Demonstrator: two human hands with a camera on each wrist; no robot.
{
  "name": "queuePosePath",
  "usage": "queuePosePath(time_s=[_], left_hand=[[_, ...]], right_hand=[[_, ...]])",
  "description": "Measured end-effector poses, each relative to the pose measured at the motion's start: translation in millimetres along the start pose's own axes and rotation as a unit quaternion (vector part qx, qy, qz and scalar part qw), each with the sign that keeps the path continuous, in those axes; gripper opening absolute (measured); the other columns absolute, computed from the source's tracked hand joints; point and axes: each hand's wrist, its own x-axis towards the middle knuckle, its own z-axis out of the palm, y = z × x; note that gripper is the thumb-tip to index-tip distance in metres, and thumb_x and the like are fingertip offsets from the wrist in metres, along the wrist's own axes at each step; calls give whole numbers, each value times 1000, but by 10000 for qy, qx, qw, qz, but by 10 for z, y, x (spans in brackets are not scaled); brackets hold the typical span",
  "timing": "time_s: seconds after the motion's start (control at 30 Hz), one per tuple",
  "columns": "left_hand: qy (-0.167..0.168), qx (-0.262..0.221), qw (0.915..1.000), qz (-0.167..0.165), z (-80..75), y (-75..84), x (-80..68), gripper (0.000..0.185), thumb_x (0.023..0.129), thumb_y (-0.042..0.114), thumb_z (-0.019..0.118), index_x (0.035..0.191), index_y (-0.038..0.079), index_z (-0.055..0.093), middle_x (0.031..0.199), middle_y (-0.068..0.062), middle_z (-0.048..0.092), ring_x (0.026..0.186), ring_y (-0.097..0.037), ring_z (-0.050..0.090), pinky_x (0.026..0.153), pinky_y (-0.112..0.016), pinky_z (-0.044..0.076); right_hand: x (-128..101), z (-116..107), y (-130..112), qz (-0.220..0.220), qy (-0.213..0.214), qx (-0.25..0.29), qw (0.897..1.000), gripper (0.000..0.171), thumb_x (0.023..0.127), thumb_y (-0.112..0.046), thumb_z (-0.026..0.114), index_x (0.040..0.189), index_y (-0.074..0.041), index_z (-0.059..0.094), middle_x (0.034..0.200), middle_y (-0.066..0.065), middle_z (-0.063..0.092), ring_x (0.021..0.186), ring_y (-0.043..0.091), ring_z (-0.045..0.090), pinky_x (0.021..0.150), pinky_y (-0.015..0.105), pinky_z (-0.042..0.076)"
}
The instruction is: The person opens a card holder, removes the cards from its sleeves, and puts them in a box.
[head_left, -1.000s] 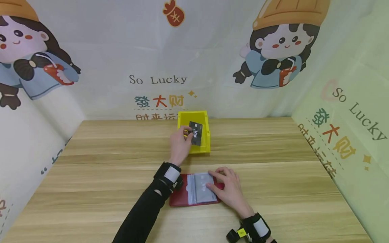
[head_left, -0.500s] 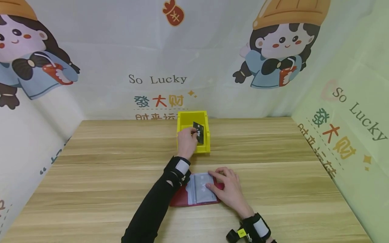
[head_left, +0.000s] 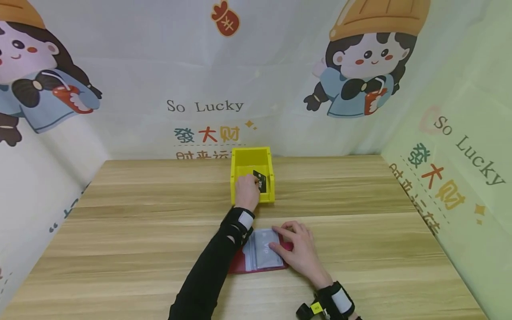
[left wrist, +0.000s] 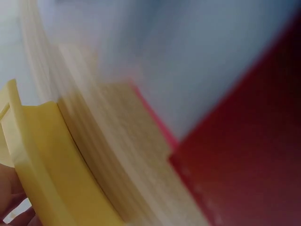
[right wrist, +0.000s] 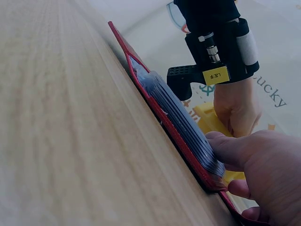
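Yellow is the colour of the little bin [head_left: 253, 175] that sits near the far edge of the counter [head_left: 120, 231], about the middle. The left hand [head_left: 246, 192] reaches into it, and its grip pinches a black card [head_left: 260, 180] with white letters. A second ago that card was held up above the bin, standing tall in the fingers. Now it is lower, down between the yellow walls, and the hand has gone down with it. I think this means the card is almost put away in the bin, but the fingers have not let go of it yet. Close to the near edge of the counter lies a red card wallet [head_left: 244, 266], open flat, with clear plastic pockets [head_left: 262, 251] on top. The right hand [head_left: 298, 249] rests on those pockets with straight, loose fingers [right wrist: 235, 150], pressing them down and gripping nothing. It has stayed in the same spot the whole time. From the right wrist you can see the stack of pockets from the side, with the fingertips lying on top. The left wrist view is very blurry and shows only a bit of the yellow bin wall [left wrist: 42, 160], some wood and the red wallet cover [left wrist: 254, 141].
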Motion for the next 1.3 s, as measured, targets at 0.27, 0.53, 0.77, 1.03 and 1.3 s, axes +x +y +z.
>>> queuePosePath(time_s=[0.27,0.53,0.77,1.03,1.3], left_hand=[[-542,266,9979,-225,-11,40,-22,17,92,5,63,82,-3,73,80,-19,73,75,-35,69,64,-43,54],[-1200,728,9880,-643,-10,93,-19,24,98,19,60,90,-1,71,85,-17,70,77,-32,67,64,-42,54],[-1357,1094,9819,-741,-10,144,-42,31,100,25,56,95,0,73,97,-20,70,91,-36,67,77,-49,56],[-858,1118,9900,-97,-7,93,-97,32,99,21,54,93,-2,76,99,-22,73,96,-40,64,86,-49,53],[-448,-82,9962,739,-240,102,-359,25,98,14,55,103,2,76,110,-17,70,104,-34,60,94,-43,49]], right_hand=[[-8,-9,-26,61,-49,28,10000,38,86,-27,79,121,-14,73,113,6,60,109,26,50,95,48,34],[-8,0,-18,-8,-3,31,10000,37,85,-27,79,120,-13,74,112,5,60,108,26,50,94,47,34],[-8,3,-7,-53,31,16,10000,37,85,-27,79,119,-13,74,112,6,60,107,26,50,92,45,34],[0,-3,-20,-68,44,25,10000,38,85,-26,79,120,-13,74,113,6,60,108,26,50,91,45,34],[-15,11,-2,-254,174,-47,9995,39,85,-26,79,120,-11,73,112,8,62,106,26,51,92,46,35]])
